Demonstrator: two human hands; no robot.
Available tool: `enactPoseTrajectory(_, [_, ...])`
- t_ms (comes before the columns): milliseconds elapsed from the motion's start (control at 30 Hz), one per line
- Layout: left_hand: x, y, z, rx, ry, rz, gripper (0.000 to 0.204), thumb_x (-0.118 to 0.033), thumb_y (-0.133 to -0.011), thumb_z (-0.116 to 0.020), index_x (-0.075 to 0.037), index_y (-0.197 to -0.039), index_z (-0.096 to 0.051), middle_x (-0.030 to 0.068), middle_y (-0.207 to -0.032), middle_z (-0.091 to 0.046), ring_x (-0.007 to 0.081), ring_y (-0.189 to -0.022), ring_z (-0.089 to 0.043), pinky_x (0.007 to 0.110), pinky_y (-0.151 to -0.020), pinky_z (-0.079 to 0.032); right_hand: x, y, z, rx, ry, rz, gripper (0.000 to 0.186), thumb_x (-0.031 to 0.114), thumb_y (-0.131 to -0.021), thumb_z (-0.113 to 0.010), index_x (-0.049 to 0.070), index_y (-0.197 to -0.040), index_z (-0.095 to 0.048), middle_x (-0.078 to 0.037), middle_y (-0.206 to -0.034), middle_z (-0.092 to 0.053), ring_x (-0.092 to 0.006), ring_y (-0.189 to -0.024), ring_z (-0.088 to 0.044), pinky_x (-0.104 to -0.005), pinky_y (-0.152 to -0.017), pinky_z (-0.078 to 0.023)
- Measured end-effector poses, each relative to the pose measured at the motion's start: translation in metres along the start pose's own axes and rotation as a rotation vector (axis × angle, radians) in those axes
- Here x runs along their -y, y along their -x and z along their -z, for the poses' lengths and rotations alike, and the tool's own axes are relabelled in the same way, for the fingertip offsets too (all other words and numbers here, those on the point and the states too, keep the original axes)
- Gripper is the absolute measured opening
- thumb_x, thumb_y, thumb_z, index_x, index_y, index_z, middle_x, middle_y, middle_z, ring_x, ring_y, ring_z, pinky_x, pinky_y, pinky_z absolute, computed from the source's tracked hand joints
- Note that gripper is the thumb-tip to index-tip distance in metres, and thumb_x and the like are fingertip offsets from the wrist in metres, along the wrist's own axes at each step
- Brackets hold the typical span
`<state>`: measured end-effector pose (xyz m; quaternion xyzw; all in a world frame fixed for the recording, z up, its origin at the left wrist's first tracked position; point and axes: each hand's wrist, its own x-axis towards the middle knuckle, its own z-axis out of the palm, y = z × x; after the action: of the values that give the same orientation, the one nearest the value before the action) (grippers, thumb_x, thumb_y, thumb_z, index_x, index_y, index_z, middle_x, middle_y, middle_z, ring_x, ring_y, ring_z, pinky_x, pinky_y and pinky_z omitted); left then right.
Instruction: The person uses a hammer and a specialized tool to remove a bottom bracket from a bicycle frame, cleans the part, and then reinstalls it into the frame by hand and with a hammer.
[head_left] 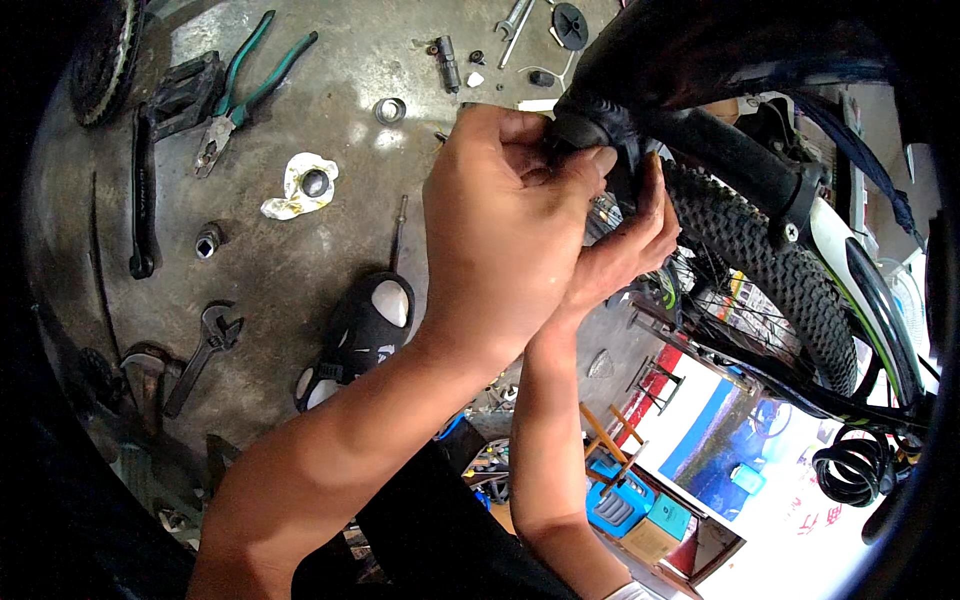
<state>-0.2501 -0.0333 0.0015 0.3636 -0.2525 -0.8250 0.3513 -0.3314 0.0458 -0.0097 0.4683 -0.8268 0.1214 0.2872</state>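
Note:
At the lower joint of a black bicycle frame (690, 60), my left hand (505, 215) pinches a black round cup (580, 130) between thumb and fingers. Part of the cup is hidden by those fingers. My right hand (630, 240) comes up behind my left wrist, its fingers together and bent around the underside of the frame beside the cup. Its thumb is out of sight behind the left hand. A knobby tyre (770, 260) runs off to the right of both hands.
On the concrete floor lie green-handled pliers (240, 95), a crank arm (143, 200) with a pedal, a socket (208, 240), an adjustable wrench (207, 355), a hammer (145, 375), a metal ring (389, 110) and a greasy white wrapper (298, 190). My shoe (360, 330) stands near the middle.

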Motion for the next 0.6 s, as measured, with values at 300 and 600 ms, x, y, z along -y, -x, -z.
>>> enactPoseTrajectory(300, [-0.009,-0.005,0.018,0.196,0.069,0.120,0.030,-0.018,-0.094,-0.072,0.006,-0.108,-0.060,0.0130,-0.090,-0.071,0.0156,-0.078,-0.069,0.026,-0.067,-0.055,-0.007,-0.001,-0.001,-0.042,-0.016,0.029,0.071,0.047,-0.084,-0.063,0.004,-0.139,-0.052,-0.017,-0.124,-0.057,-0.0351,-0.113,-0.051,-0.0483,-0.100,-0.033])
enactPoseTrajectory(600, [-0.015,-0.015,0.036,0.429,0.194,0.500,0.051,-0.046,-0.105,-0.045,0.000,-0.115,-0.064,0.0146,-0.104,-0.073,0.0219,-0.093,-0.070,0.034,-0.081,-0.055,-0.008,0.000,-0.006,-0.086,-0.103,0.056,0.066,0.050,-0.086,-0.055,0.007,-0.136,-0.055,-0.013,-0.122,-0.060,-0.0322,-0.110,-0.054,-0.0468,-0.097,-0.035])
